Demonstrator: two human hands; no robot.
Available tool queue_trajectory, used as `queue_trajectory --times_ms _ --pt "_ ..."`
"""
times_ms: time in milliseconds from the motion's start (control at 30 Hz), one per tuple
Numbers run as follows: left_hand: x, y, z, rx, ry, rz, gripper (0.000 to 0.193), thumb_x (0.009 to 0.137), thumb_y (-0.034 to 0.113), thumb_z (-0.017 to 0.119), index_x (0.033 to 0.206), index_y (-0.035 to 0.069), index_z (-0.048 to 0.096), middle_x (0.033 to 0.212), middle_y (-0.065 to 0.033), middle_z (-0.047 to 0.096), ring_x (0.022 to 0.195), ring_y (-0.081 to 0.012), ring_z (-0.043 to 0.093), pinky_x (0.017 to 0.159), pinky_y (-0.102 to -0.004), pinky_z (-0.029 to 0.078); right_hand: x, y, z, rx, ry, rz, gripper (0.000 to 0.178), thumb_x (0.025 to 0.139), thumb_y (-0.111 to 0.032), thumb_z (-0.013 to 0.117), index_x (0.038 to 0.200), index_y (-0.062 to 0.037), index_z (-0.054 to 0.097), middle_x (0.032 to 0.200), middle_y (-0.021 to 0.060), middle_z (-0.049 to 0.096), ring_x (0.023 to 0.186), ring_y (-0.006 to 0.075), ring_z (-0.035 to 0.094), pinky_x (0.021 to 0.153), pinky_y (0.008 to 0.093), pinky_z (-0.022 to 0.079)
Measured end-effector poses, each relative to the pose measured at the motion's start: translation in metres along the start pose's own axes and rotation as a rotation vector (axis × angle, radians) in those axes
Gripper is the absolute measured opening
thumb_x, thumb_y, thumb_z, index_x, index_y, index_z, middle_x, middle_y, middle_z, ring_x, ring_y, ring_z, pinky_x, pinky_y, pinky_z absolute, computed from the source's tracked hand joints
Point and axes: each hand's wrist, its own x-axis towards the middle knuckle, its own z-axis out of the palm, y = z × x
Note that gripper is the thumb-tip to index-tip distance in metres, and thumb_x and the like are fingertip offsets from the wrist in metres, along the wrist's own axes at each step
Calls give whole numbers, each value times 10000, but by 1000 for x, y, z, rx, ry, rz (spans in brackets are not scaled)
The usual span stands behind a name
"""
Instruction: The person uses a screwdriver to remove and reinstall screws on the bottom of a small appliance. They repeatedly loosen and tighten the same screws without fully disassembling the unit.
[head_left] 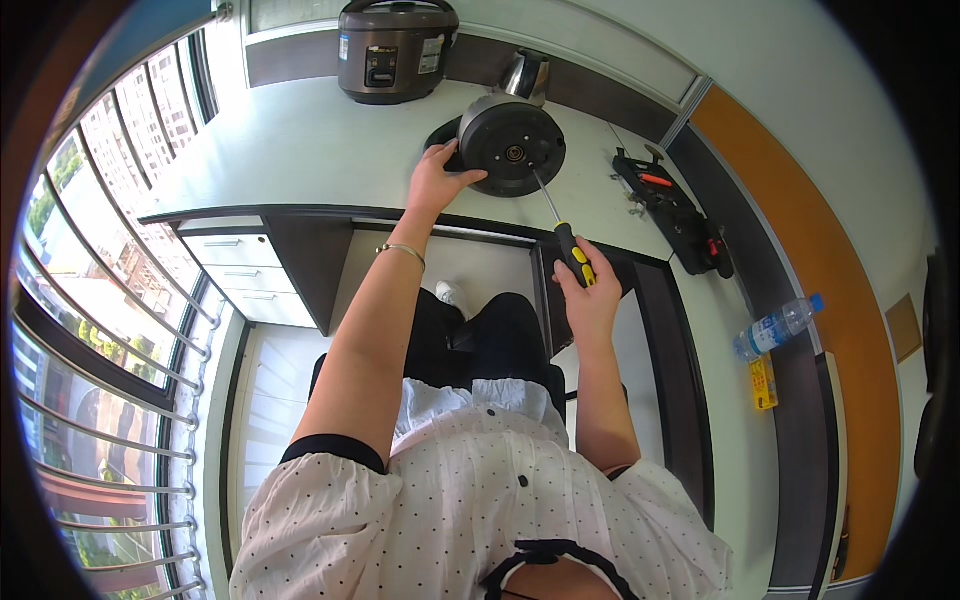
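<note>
"In the head view, where are the two hands?"

"Apart from each other. The left hand (443, 182) grips the near-left edge of a round appliance (510, 175), thumb against its black underside, fingers around the side."

"And the right hand (590, 275)?"

"Closed around the black-and-yellow handle of a screwdriver (566, 243). Its shaft slants up to the left, the tip at the underside, just below the central metal ring. Whether it sits in a screw is too small to tell."

"Where's the appliance?"

"On its side on the pale countertop (280, 145), underside facing the person, in front of a brown rice cooker (392, 65) that stands farther back and to the left."

"What's to the right?"

"An open black tool case (672, 212), then nearer, a clear bottle (778, 330) with a blue cap, lying beside a yellow box (763, 383)."
</note>
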Motion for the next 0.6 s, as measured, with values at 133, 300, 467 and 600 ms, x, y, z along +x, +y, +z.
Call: queue_trajectory --times_ms 133,300,467,600 --pt "0 -3 -1 -7 2 -11 813 620 413 815 1280 27 538 1224 -118 548 1126 -283 539 949 -365 441 2 -26 -4 494 -17 475 407 822 -61 683 1197 26 553 928 151 648 644 148 617 558 239 510" --pt "0 -2 0 -12 4 -10 810 622 412 813 1278 25 539 1223 -119 548 1123 -285 541 947 -366 442 4 -25 -12 888 9 699 368 853 -82 650 1183 39 539 872 144 644 568 133 542 464 226 449" --pt "1 -4 1 -5 -2 -5 803 624 406 814 1277 27 541 1223 -114 550 1123 -283 542 944 -365 444 7 -17 -15 972 -12 716 330 865 -78 626 1174 16 558 863 137 644 537 111 495 432 205 376" --pt "1 -4 0 -14 -6 -16 799 623 405 816 1274 29 544 1222 -111 552 1123 -281 542 944 -364 444 8 -23 -14 763 -47 610 328 872 -74 605 1187 7 568 853 115 646 534 94 476 446 192 360"
